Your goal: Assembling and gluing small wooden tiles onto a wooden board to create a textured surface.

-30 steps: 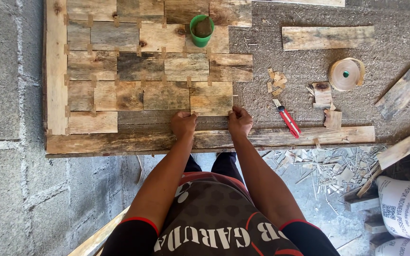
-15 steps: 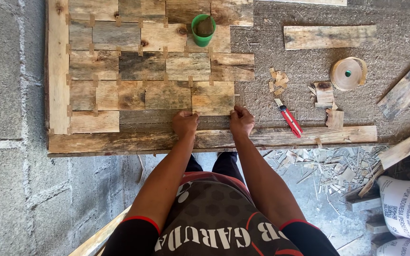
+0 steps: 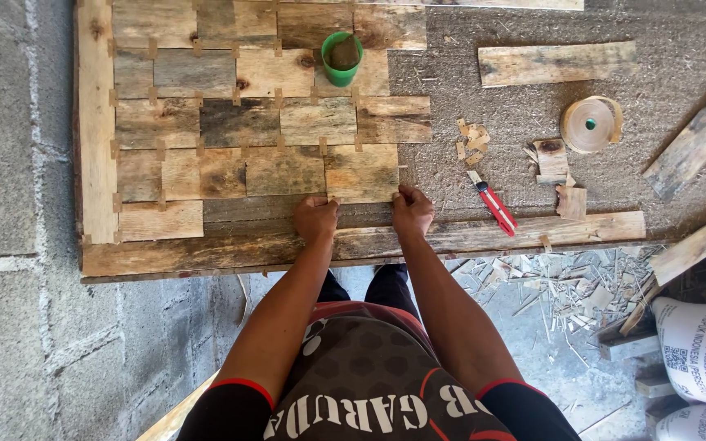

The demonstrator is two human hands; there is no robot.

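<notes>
**A:** Head cam, looking down — what are the hands on?

**B:** Both sit at the lower edge of a pale rectangular wooden tile (image 3: 362, 173) in the bottom row of the patchwork board (image 3: 96, 147). Left hand (image 3: 315, 219) has curled fingers at its lower left corner, right hand (image 3: 411, 210) pinches the lower right corner.

**A:** Anything nearby?

**B:** A red-handled utility knife (image 3: 493, 202) just right of the right hand, a green plastic cup (image 3: 341, 57) up top, and a roll of tan tape (image 3: 588, 124) — well apart.
</notes>
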